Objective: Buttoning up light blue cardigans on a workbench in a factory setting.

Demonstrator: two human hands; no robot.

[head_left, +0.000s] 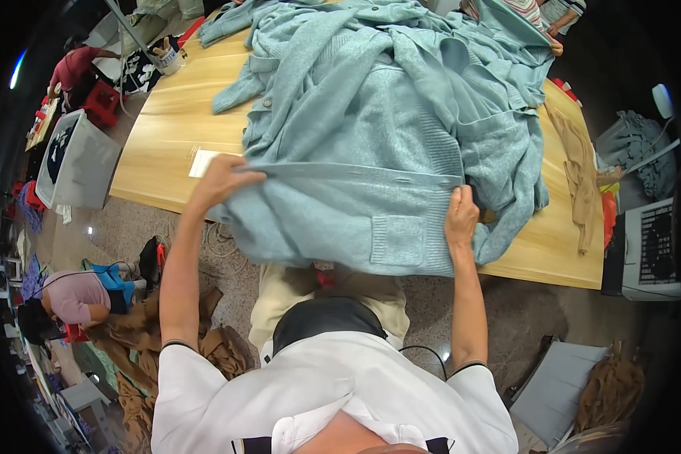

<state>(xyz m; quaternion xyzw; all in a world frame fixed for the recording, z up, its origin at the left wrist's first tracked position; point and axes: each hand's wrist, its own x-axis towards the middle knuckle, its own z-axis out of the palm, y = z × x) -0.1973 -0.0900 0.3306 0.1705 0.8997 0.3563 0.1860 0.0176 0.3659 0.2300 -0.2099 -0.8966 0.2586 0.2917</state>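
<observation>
A light blue-green knit cardigan [318, 216] hangs over the near edge of the table, its button band stretched sideways between my hands. My left hand [227, 178] is closed on the band's left end. At the right end, by the ribbed hem, my right hand [461, 212] grips the cloth between thumb and fingers. A square patch pocket [398, 240] shows on the hanging front panel, below the band. Behind it lies a heap of cardigans [356, 91] of the same colour, sleeves and ribbed edges tangled together.
The wooden table [159, 144] carries a white paper piece [202, 163] and a tan knit strip [576, 178]. A grey bin [79, 163] stands left on the floor. Brown garments [140, 356] lie lower left. Other people [79, 68] sit around; at the far right, another person's hand [556, 47] touches the heap.
</observation>
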